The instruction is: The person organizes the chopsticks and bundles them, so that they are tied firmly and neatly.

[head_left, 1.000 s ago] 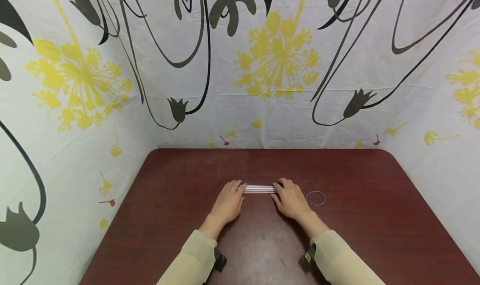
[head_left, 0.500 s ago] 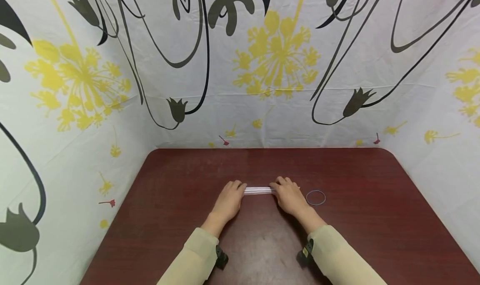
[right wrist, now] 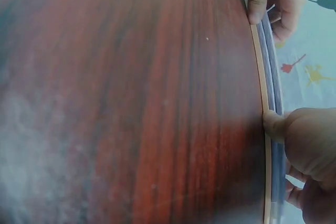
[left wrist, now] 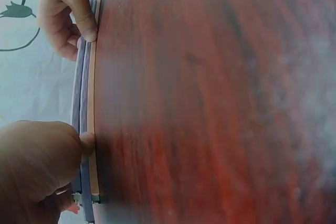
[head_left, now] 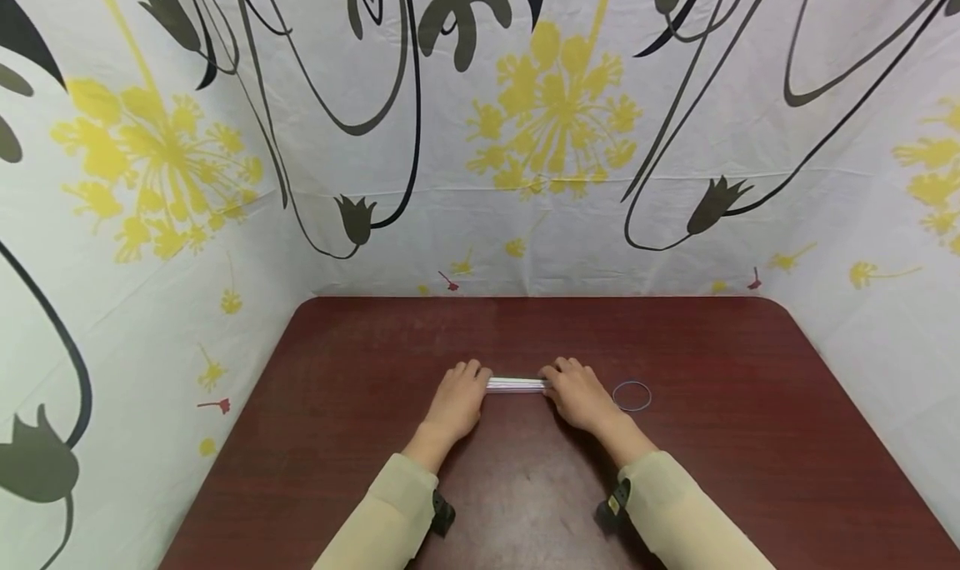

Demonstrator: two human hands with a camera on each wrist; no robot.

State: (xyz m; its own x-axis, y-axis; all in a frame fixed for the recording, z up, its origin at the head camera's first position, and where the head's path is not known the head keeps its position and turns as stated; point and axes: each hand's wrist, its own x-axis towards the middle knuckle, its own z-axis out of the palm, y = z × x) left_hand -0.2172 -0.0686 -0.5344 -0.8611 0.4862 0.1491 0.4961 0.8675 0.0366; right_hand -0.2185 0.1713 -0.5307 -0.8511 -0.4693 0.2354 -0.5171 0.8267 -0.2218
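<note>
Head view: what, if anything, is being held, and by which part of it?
A bundle of slim strips, the left grip near its left end, the right grip near its right end.

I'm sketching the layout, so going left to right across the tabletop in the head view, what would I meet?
Left hand → visible stretch of the pale strips → right hand → thin loop.

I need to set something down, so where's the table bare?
The tabletop is bare between the slim sticks and its far edge, left of the left grip, and right of the thin loop. It's crowded around the sticks, where the right grip sits beside the loop.
</note>
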